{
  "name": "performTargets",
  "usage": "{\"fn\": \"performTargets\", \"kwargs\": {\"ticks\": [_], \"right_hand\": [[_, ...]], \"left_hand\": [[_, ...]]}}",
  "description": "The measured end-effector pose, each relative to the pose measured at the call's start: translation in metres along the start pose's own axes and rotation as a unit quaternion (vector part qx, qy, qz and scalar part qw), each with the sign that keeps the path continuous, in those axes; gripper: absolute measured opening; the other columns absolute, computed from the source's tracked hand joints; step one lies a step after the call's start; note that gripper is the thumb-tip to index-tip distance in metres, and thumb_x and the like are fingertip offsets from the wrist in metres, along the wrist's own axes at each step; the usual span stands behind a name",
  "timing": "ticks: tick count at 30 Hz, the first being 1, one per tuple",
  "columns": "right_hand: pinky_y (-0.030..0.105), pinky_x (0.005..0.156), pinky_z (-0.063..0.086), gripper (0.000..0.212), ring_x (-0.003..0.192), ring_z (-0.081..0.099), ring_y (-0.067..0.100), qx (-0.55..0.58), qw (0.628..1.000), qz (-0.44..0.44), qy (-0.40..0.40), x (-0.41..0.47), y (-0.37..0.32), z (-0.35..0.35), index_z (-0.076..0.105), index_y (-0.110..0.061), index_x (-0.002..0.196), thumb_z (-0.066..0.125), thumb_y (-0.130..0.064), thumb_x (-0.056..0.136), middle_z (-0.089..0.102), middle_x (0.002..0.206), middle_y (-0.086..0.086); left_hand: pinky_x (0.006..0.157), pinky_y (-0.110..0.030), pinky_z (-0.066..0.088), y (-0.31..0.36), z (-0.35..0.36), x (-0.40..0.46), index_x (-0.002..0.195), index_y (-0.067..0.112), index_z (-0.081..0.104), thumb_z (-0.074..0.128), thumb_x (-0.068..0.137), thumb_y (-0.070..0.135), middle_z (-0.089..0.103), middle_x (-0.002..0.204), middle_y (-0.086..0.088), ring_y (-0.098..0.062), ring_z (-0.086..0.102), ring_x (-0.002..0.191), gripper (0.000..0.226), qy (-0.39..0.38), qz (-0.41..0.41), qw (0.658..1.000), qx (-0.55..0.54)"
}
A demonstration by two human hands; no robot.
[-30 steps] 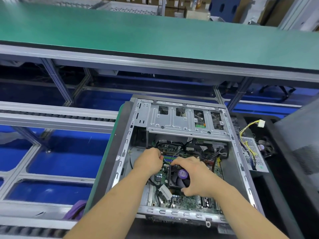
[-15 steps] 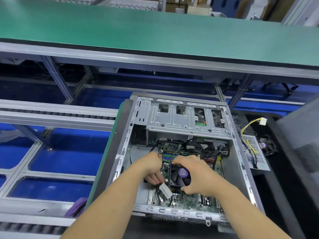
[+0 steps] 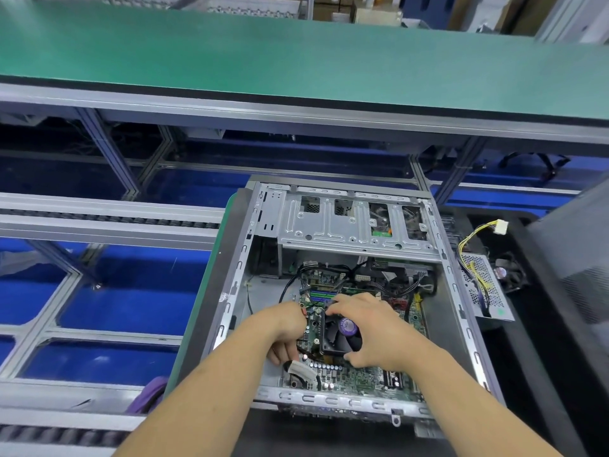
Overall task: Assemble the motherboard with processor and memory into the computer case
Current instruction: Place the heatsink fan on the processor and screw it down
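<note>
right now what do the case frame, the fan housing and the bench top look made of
Case frame: bare sheet metal by the look, grey with a dull shine, stamped ribs and punched slots.
Fan housing: probably black moulded plastic, matt, held by the right hand.
Bench top: seems a green rubbery or vinyl mat, smooth with a soft sheen.

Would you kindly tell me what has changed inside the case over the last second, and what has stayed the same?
The left hand has drawn back toward the person, from the memory slots at the board's far edge to the motherboard's near-left edge, its fingers now curled by a white connector. The right hand stays gripping the cooler fan. The computer case has not moved.
</note>
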State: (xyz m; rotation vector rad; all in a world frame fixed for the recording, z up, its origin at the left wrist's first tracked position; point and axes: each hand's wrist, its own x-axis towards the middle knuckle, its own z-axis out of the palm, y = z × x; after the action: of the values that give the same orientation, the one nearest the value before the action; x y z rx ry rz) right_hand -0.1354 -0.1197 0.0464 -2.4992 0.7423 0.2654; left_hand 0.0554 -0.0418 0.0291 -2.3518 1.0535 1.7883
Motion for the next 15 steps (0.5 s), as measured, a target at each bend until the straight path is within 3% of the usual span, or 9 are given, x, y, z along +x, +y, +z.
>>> {"fn": "performTargets", "kwargs": {"ticks": [4, 8, 12, 15], "right_hand": [[0.047, 0.120, 0.021, 0.087, 0.145, 0.018, 0.009, -0.009, 1.000, 0.005, 0.002, 0.001, 0.001, 0.001, 0.035, -0.043, 0.149, 0.078, -0.029, 0.075, 0.026, 0.162, -0.017], [0.047, 0.117, 0.023, 0.085, 0.134, 0.022, 0.004, 0.025, 0.999, 0.011, 0.018, -0.002, 0.004, 0.002, 0.031, -0.051, 0.140, 0.078, -0.030, 0.072, 0.039, 0.134, -0.024], [0.045, 0.117, 0.023, 0.087, 0.134, 0.023, 0.005, 0.024, 0.999, 0.005, 0.022, -0.001, 0.004, 0.001, 0.033, -0.046, 0.145, 0.078, -0.032, 0.072, 0.036, 0.147, -0.028], [0.041, 0.115, 0.023, 0.088, 0.136, 0.022, 0.007, 0.020, 1.000, 0.002, 0.023, -0.002, 0.004, 0.001, 0.033, -0.044, 0.149, 0.078, -0.034, 0.074, 0.031, 0.151, -0.028]], "left_hand": [[0.051, -0.035, 0.058, 0.001, 0.004, 0.007, 0.088, -0.004, 0.049, 0.026, 0.094, 0.005, 0.069, 0.062, -0.019, -0.028, 0.064, 0.043, 0.025, 0.057, 0.023, 0.998, -0.020], [0.060, -0.040, 0.059, 0.000, 0.003, 0.007, 0.089, 0.003, 0.049, 0.031, 0.095, 0.014, 0.068, 0.055, -0.015, -0.030, 0.064, 0.045, 0.022, 0.074, 0.047, 0.996, -0.009], [0.052, -0.028, 0.051, 0.002, 0.002, 0.002, 0.088, 0.006, 0.052, 0.033, 0.098, 0.017, 0.072, 0.080, -0.022, -0.027, 0.061, 0.047, 0.024, 0.094, 0.076, 0.992, 0.043], [0.050, -0.028, 0.050, 0.004, 0.003, -0.003, 0.086, 0.008, 0.051, 0.033, 0.100, 0.020, 0.068, 0.074, -0.017, -0.024, 0.060, 0.047, 0.026, 0.101, 0.077, 0.989, 0.070]]}}
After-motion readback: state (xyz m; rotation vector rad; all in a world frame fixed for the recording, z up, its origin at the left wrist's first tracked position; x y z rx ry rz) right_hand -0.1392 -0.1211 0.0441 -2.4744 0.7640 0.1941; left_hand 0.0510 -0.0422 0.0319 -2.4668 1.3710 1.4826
